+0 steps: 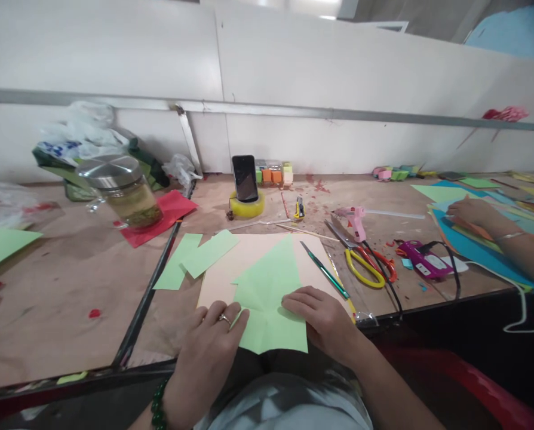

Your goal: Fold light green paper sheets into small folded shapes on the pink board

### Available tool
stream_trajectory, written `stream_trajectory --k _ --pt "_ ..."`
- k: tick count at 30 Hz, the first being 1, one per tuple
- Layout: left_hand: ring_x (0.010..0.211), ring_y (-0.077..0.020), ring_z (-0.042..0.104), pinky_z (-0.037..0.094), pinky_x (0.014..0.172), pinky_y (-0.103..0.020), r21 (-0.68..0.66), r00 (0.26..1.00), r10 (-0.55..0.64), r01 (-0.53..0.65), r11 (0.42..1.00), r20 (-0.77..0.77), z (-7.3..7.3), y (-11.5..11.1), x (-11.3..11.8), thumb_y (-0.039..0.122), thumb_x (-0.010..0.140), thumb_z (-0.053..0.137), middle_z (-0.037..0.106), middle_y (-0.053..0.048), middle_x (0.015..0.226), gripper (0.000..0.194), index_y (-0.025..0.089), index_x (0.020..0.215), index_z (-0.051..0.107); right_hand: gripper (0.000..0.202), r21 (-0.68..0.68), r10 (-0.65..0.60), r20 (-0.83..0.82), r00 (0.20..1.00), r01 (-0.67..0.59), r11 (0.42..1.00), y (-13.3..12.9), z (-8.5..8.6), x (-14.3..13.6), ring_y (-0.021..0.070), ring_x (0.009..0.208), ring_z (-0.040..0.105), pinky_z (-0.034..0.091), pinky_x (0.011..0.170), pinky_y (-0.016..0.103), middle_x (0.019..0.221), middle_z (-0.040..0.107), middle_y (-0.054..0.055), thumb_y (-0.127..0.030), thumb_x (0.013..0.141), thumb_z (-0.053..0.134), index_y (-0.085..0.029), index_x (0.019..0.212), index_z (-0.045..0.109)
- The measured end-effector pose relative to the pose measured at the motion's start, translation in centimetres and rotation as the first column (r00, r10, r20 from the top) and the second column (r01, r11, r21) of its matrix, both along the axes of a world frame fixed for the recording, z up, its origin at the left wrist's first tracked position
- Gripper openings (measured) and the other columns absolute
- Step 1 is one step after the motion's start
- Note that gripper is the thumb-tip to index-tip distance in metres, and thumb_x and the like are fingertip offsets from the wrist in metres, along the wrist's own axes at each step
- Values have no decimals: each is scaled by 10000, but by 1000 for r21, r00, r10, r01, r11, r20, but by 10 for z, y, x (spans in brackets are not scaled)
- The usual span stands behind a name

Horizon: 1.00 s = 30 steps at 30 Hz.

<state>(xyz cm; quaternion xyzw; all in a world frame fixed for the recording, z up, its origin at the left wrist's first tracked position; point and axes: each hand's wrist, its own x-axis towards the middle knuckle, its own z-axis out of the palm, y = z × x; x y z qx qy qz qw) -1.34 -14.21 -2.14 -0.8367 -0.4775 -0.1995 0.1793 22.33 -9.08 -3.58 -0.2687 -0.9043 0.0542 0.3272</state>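
Green paper lay creased between the 2 hands, its near edge apparently projecting past the bench. That edge, if unsupported, could have buckled under uneven pressure.

Left hand: fingers loosely bent, thumb slightly apart, tips at the paper's left margin. Right hand: fingers close together over the right margin, thumb hidden. Whether either hand pinched the paper could not be told. Pressing harder on 1 side could have slid the paper or skewed a crease. The peach sheet underneath could have shifted with it.

Along the sheet's right side lay a green pen-like tool; an outward sweep of the right hand could have knocked it. Scissors lay beyond, with a black cord across the handles; a tug on the cord could have dragged them.

Farther back, a phone stood propped at a yellow tape roll; a bench jolt could have toppled it.
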Motion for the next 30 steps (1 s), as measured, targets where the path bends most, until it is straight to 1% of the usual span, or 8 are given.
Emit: stream_trajectory --k 6,11,15,20,22,26,28,30 --pt "842 -227 564 375 750 -372 -95 997 -42 47 994 63 1 -6 -1 -11 683 491 702 -32 933 441 206 1031 652 414 -7 1 85 996 0 1000 4 6 -1 210 810 553 518 682 329 876 700 68 58 734 412 -195 959 652" --pt "811 -223 560 375 744 -370 -229 977 -15 64 971 213 -1 -6 0 14 666 513 686 -11 883 365 232 919 659 335 -198 22 111 994 0 980 12 13 -3 215 832 537 505 686 330 852 661 69 30 752 490 -182 936 673" --pt "760 -205 560 396 703 -343 -273 952 66 20 962 300 -6 -1 -1 70 796 484 656 -18 791 217 219 750 635 261 -363 28 67 997 -2 932 22 13 -2 192 840 573 512 720 298 844 650 49 -22 810 554 -204 943 686" --pt "688 -211 569 428 645 -334 -258 948 205 -141 956 242 -11 7 -8 276 927 456 615 -42 720 319 195 640 567 381 -512 -191 0 982 164 843 27 2 -4 161 799 625 532 722 284 900 657 21 -133 846 590 -227 1215 573" --pt "657 -220 574 425 613 -340 -239 946 256 -207 949 197 -12 9 -10 305 939 439 612 -48 710 318 189 685 591 445 -482 -262 -12 965 224 847 27 -3 -5 158 725 609 539 680 286 839 634 12 -162 857 584 -222 1291 509" --pt "779 -269 628 452 694 -392 -70 953 268 -260 963 144 -12 7 -6 270 937 452 679 -134 908 293 110 1116 620 442 -246 -307 22 952 302 921 27 -10 -8 221 805 600 557 725 370 866 637 64 -194 859 601 -188 1290 502" --pt "916 -297 632 445 799 -438 -2 970 218 -219 976 109 -12 4 0 218 928 471 670 -171 1069 313 147 1201 607 391 -136 -302 56 952 307 942 26 -10 -10 254 897 594 556 770 406 956 647 111 -183 869 588 -160 1255 526" --pt "1002 -303 619 410 887 -476 11 984 160 -162 987 78 -13 1 7 187 917 492 651 -154 1174 304 241 1176 642 324 -46 -280 58 958 283 958 24 -9 -13 260 942 583 554 792 403 1017 642 141 -141 881 551 -135 1204 558"
